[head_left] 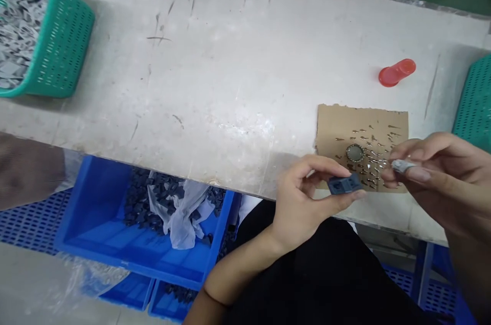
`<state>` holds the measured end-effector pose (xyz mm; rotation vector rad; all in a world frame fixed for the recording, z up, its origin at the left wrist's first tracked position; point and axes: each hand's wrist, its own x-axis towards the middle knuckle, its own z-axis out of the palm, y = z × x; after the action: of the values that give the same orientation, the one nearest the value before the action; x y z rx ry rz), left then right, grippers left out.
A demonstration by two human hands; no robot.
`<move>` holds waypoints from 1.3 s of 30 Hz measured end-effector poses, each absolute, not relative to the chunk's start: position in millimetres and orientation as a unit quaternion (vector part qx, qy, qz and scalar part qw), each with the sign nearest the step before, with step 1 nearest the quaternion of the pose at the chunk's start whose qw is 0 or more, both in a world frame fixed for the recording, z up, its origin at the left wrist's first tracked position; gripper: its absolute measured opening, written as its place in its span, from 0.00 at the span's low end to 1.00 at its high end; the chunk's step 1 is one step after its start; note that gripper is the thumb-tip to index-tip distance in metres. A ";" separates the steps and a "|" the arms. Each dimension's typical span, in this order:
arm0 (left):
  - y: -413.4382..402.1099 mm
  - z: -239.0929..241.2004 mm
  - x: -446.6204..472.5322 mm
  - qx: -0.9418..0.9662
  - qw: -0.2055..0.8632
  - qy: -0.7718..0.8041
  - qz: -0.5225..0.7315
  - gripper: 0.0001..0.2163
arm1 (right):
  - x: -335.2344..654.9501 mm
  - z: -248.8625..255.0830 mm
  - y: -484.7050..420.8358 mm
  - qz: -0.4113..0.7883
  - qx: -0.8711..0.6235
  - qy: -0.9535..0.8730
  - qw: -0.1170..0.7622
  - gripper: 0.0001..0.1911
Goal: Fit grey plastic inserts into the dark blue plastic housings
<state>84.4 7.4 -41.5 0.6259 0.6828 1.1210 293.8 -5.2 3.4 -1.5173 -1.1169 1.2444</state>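
Note:
Between the thumb and fingers of my left hand (303, 199) is a small dark grey plastic housing (344, 184) with recesses in its upper face. My right hand (448, 176) pinches a small light grey plastic piece (402, 165), apart from the housing and to its right. Beneath and beyond both hands lies a torn piece of brown cardboard (333, 123). Several small metal pins or screws (371, 155) are scattered on it, around a round dark-rimmed disc (355, 153). My hands cover part of the cardboard's near edge.
A red plastic cup-like piece (397, 72) lies on the white table (230, 69). A green basket (72, 43) of light grey parts stands far left, another green basket (473, 102) at right. Below the table edge, a blue bin (141, 256) holds dark parts and a plastic bag (184, 217).

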 end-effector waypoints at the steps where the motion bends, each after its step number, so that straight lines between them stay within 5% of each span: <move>1: 7.1 -42.4 83.1 0.334 0.707 0.334 0.526 0.14 | 293.5 2.6 -6.7 0.504 -0.605 -0.434 0.439 0.06; 7: 7.9 -45.1 73.3 0.431 0.629 0.368 0.531 0.14 | 292.2 -1.0 -12.6 0.522 -0.612 -0.410 0.430 0.16; 13: 14.8 -53.3 66.9 0.512 0.586 0.345 0.525 0.14 | 283.8 2.9 -11.3 0.524 -0.610 -0.417 0.424 0.11; 18: 13.4 -55.6 67.2 0.430 0.689 0.331 0.481 0.21 | 282.6 2.4 -9.4 0.520 -0.610 -0.415 0.431 0.07; 23: 13.5 -51.9 67.1 0.347 0.758 0.281 0.475 0.09 | 281.1 2.1 -13.5 0.504 -0.629 -0.430 0.406 0.11; 28: 16.0 -55.0 64.1 0.405 0.723 0.303 0.470 0.15 | 289.8 1.6 -24.3 0.198 -0.766 -0.529 0.307 0.15; 32: 12.6 -61.5 65.6 0.408 0.699 0.288 0.511 0.21 | 311.7 -9.3 -20.1 0.001 -0.668 -0.720 0.187 0.23; 39: 11.2 -65.6 69.3 0.439 0.640 0.302 0.553 0.15 | 321.1 -20.2 -6.9 -0.058 -0.488 -0.849 0.192 0.41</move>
<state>69.3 11.2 -65.6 1.0005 0.6895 1.2624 321.1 -6.9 -20.2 -1.3703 -2.3842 -0.1640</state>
